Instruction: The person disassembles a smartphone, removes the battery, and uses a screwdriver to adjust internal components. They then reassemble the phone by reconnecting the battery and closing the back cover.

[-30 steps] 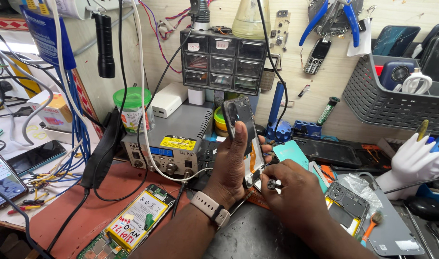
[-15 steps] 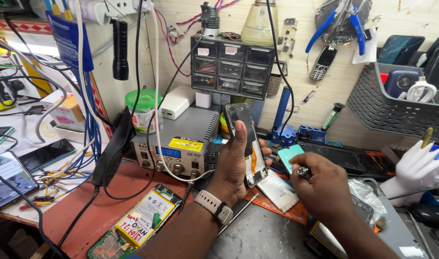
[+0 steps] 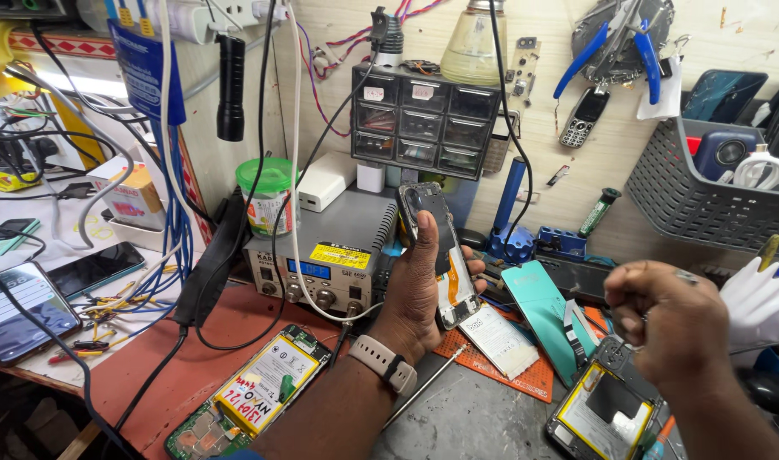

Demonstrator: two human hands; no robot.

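My left hand (image 3: 413, 294) grips an opened phone (image 3: 438, 249) upright, its bare insides and an orange strip facing right. A light-strapped watch (image 3: 386, 364) is on that wrist. My right hand (image 3: 667, 329) hovers well to the right of the phone, fingers curled shut, with a thin silvery tool tip (image 3: 684, 274) showing at the knuckles. Below the right hand lies another opened phone (image 3: 605, 416) with a black part inside. A teal back cover (image 3: 536, 298) and a white flat part (image 3: 500, 339) lie between the hands on an orange mat (image 3: 526, 382).
A grey rework station (image 3: 321, 255) stands behind my left hand, under hanging cables. An open phone with a yellow battery (image 3: 255, 397) lies at the front left. A small drawer cabinet (image 3: 423, 119), a grey basket (image 3: 687, 204) and a white glove form (image 3: 754, 300) line the back and right.
My right hand has pulled away from the held phone, moving right and down, curled shut. My left hand still holds the phone upright in about the same place.
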